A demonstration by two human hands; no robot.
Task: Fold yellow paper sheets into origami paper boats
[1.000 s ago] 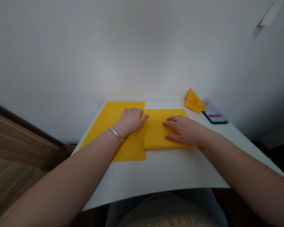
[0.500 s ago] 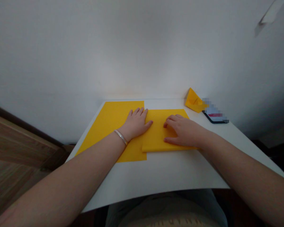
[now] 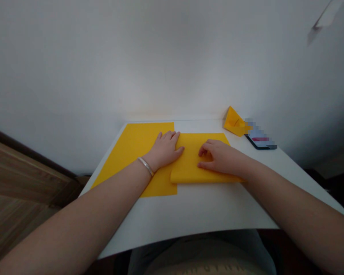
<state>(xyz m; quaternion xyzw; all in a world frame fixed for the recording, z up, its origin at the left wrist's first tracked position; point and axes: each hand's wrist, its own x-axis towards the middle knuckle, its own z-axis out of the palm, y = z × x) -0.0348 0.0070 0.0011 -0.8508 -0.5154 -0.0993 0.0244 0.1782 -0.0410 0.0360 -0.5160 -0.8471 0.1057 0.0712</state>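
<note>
A folded sheet of yellow paper (image 3: pixel 187 166) lies on the white table, its rounded fold towards me. Its left edge overlaps a larger flat yellow sheet (image 3: pixel 134 147). My left hand (image 3: pixel 164 150), a silver bangle at the wrist, rests flat with fingers spread where the two sheets meet; its thumb reaches onto the folded one. Over the right half of the folded paper is my right hand (image 3: pixel 222 157), fingers curled and thumb apart from them, with nothing between. Its heel lies along the paper near the fold.
A folded yellow paper shape (image 3: pixel 232 123) stands at the back right, beside a phone (image 3: pixel 259 142) with a blurred screen. Behind the table (image 3: pixel 200 210) rises a white wall (image 3: pixel 166 57). Wooden panelling (image 3: pixel 23 175) is at the left.
My right hand has shifted slightly, its thumb closer to the curled fingers. The folded paper's near edge looks a little puffier and has moved slightly left. My left hand stays in place.
</note>
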